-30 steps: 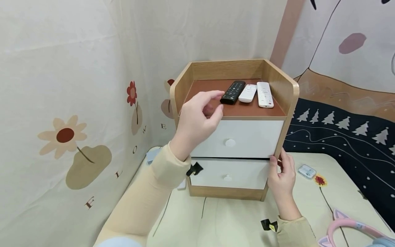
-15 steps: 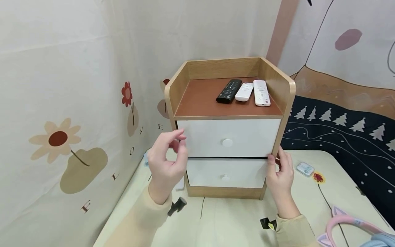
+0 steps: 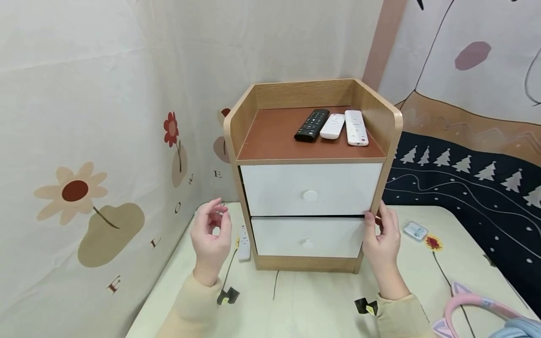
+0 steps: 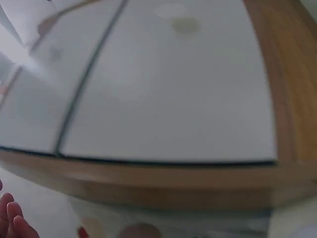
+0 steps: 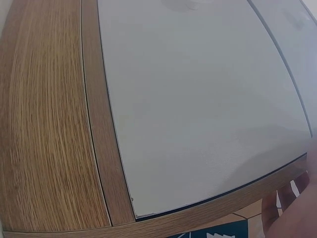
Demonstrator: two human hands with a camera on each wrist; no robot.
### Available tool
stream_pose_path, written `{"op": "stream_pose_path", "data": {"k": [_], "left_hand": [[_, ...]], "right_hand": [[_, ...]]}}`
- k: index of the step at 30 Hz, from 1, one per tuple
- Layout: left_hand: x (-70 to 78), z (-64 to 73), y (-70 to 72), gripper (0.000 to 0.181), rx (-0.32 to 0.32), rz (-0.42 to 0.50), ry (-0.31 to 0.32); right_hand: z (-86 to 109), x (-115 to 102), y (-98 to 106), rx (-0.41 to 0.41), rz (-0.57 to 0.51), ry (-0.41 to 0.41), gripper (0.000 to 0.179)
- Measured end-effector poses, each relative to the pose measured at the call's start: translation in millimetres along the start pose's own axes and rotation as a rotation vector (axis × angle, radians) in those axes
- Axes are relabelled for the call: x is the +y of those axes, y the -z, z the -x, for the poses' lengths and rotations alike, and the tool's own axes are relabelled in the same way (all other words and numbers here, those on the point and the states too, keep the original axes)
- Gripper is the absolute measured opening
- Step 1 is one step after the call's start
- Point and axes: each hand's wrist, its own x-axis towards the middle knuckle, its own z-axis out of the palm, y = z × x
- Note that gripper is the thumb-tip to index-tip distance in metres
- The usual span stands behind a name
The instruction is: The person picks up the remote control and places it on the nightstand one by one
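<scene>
A small wooden cabinet [image 3: 310, 264] with two white drawers stands on the bed-like pale cloth. My right hand [image 3: 383, 241] holds its right side edge, thumb at the front and fingers bent round the side; in the right wrist view those fingers [image 5: 273, 208] lie past the wooden frame. My left hand [image 3: 211, 237] is left of the cabinet, fingers loosely bent and holding nothing. Beside it a white remote control [image 3: 244, 244] lies on the cloth against the cabinet's left side. A black remote [image 3: 312, 126], a short white remote [image 3: 332, 126] and a longer white remote [image 3: 356, 127] lie on the brown top.
Raised wooden walls border the back and sides of the cabinet's top. Right of it lies a small clear-lidded case [image 3: 416, 231]. A pink cat-ear headband [image 3: 469, 300] is at the lower right. Printed cloth [image 3: 105, 94] hangs on the left and behind.
My left hand has come down and left from over the cabinet's top to the cloth beside it, uncovering the white remote there. My right hand has stayed on the cabinet's edge.
</scene>
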Motion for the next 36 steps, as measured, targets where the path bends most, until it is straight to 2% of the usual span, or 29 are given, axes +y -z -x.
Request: {"op": "stream_pose_path", "data": {"k": [4,11,15,18,25,33,36], "left_hand": [[-34.4,11.6,3.1,0.045,-0.074,-0.101,0.112],[-82.7,31.5,1.6,0.052,-0.280,-0.250,0.335],[-100.8,41.9,-2.3,0.056,-0.371,-0.362,0.385],[-108.7,50.0,-2.6,0.059,-0.413,-0.411,0.411],[-119.9,73.5,2.9,0.066,-0.461,-0.411,0.557],[-134.2,82.3,5.3,0.071,-0.523,-0.407,0.697],[-136.6,86.0,7.8,0.075,-0.563,-0.441,0.715]], "right_hand": [[-0.4,2,-1,0.004,-0.002,0.017,0.043],[0.0,1,1,0.009,-0.006,0.001,0.044],[0.2,-1,2,0.013,-0.013,0.000,0.044],[0.2,-2,2,0.008,-0.024,-0.005,0.044],[-0.2,-4,0,-0.027,-0.043,-0.021,0.047],[0.8,-4,0,0.004,-0.019,-0.009,0.046],[0.6,-2,0,0.001,-0.019,-0.002,0.046]]}}
